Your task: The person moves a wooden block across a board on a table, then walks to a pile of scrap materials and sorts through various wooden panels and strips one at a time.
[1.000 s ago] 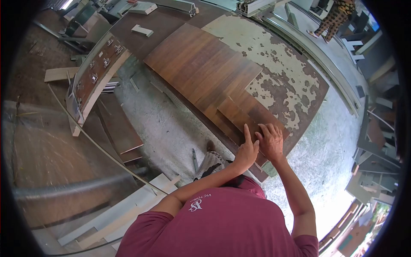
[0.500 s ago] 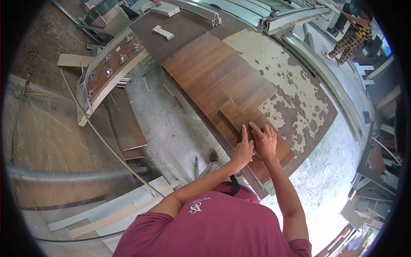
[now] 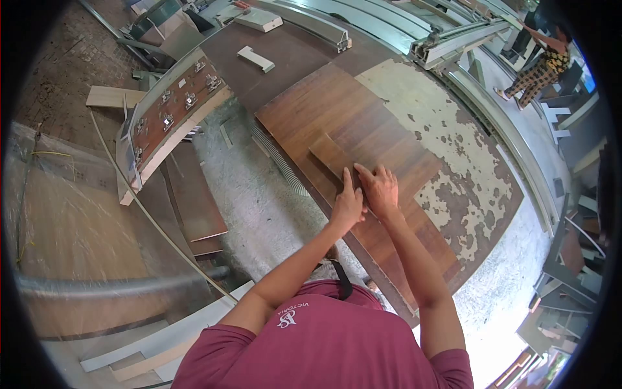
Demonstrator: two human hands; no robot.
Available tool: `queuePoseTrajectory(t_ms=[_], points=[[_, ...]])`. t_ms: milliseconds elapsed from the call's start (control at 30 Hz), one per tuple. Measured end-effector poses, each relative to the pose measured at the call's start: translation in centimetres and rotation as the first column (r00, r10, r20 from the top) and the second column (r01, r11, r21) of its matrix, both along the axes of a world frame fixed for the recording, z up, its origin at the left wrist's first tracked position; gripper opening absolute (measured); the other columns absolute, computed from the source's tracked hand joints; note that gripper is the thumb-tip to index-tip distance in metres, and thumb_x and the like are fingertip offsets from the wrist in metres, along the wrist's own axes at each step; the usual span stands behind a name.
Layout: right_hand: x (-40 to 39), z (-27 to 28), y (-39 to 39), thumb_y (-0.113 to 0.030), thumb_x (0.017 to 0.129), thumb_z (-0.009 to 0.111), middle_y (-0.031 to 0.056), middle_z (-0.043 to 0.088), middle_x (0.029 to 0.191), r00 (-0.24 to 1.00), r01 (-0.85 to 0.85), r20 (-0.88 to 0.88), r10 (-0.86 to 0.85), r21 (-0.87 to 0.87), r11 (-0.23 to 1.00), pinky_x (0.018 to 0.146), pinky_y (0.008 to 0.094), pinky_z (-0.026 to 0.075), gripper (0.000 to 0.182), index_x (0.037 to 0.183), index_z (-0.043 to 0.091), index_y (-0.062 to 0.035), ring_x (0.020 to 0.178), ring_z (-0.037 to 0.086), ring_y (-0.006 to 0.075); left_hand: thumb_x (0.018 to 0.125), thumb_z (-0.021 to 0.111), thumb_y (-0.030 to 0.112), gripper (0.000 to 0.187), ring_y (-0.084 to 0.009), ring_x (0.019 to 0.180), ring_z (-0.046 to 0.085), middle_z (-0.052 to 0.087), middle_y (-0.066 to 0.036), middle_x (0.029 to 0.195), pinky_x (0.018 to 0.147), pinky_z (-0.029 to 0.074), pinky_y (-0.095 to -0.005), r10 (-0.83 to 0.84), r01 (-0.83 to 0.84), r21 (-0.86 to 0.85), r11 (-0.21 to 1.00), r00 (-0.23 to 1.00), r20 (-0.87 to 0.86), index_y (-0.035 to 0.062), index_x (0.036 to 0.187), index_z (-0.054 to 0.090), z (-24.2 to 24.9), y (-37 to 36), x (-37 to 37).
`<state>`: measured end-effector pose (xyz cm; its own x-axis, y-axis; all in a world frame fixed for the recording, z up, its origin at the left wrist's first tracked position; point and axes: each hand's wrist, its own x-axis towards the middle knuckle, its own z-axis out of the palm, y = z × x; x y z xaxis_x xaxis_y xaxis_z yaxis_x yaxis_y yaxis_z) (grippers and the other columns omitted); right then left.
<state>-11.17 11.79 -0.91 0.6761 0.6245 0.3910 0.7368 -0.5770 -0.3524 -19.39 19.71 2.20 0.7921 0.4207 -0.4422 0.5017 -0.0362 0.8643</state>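
Note:
A short wooden plank (image 3: 328,154) lies on the brown wood panel (image 3: 337,97), near its long near-left edge. My left hand (image 3: 350,206) is at the plank's left edge, its index finger stretched along the wood and its other fingers curled. My right hand (image 3: 380,189) rests across the plank's right side, with its fingers bent over it. The hands nearly touch and hold the plank between them. Its near end is hidden under my hands and wrists.
The panel lies on a worn worktable (image 3: 476,211) with peeling pale patches. A small pale bracket-shaped piece (image 3: 256,59) and a white block (image 3: 259,19) lie at the far end. Left stands a curved board with metal fittings (image 3: 170,107). A person (image 3: 541,61) works at far right.
Both hands have slid the plank up and left along the panel, away from my body. The whole view has shifted slightly.

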Motion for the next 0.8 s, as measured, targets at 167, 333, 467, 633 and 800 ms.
queuePoseTrajectory(t_ms=[167, 333, 467, 633, 800], points=[[3.0, -0.5, 7.0, -0.021, 0.080, 0.054, 0.0070, 0.050, 0.078, 0.999, -0.012, 0.036, 0.011, 0.025, 1.000, 0.068, 0.0351, 0.043, 0.027, 0.106, 0.061, -0.0225, 0.077, 0.054, 0.0232, 0.089, 0.038, 0.014, 0.061, -0.0237, 0.049, 0.059, 0.060, -0.018, 0.068, 0.042, 0.052, -0.0327, 0.059, -0.060, 0.031, 0.998, 0.998, 0.018, 0.0089, 0.139, 0.002, -0.3, 6.4, 2.9], [5.6, -0.7, 13.5, -0.023, 0.082, 0.053, 0.0072, 0.051, 0.080, 1.000, -0.018, 0.011, 0.018, 0.008, 1.000, 0.070, 0.0358, 0.043, 0.026, 0.107, 0.060, -0.0235, 0.079, 0.054, 0.0238, 0.090, 0.038, 0.015, 0.058, -0.0230, 0.048, 0.059, 0.060, -0.017, 0.067, 0.041, 0.052, -0.0318, 0.093, -0.095, 0.151, 0.984, 0.995, 0.021, 0.0074, 0.139, 0.008, -0.5, 12.4, 5.5], [7.3, -0.8, 17.6, -0.021, 0.079, 0.053, 0.0079, 0.051, 0.083, 0.999, -0.034, -0.003, 0.034, 0.015, 0.999, 0.071, 0.0355, 0.044, 0.030, 0.109, 0.059, -0.0252, 0.082, 0.054, 0.0247, 0.090, 0.036, 0.016, 0.056, -0.0226, 0.045, 0.059, 0.060, -0.015, 0.063, 0.040, 0.051, -0.0310, 0.127, -0.130, 0.190, 0.973, 0.992, 0.025, 0.0053, 0.138, 0.010, -0.9, 16.1, 7.4], [8.7, -0.7, 20.0, -0.020, 0.075, 0.056, 0.0083, 0.052, 0.086, 1.000, -0.025, -0.015, 0.024, -0.012, 1.000, 0.071, 0.0352, 0.044, 0.035, 0.110, 0.057, -0.0250, 0.085, 0.054, 0.0252, 0.091, 0.034, 0.018, 0.054, -0.0225, 0.045, 0.059, 0.060, -0.014, 0.062, 0.042, 0.051, -0.0310, 0.124, -0.129, 0.237, 0.963, 0.992, 0.037, 0.0045, 0.138, 0.010, -0.9, 18.0, 8.7], [8.9, -1.0, 20.3, -0.026, 0.078, 0.055, 0.0083, 0.053, 0.091, 1.000, -0.024, -0.013, 0.024, 0.015, 1.000, 0.073, 0.0364, 0.044, 0.030, 0.107, 0.056, -0.0206, 0.087, 0.054, 0.0254, 0.091, 0.034, 0.020, 0.055, -0.0237, 0.048, 0.061, 0.061, -0.016, 0.064, 0.044, 0.052, -0.0315, 0.127, -0.145, 0.285, 0.947, 0.989, 0.080, 0.0044, 0.138, 0.010, -2.0, 18.0, 8.8]])
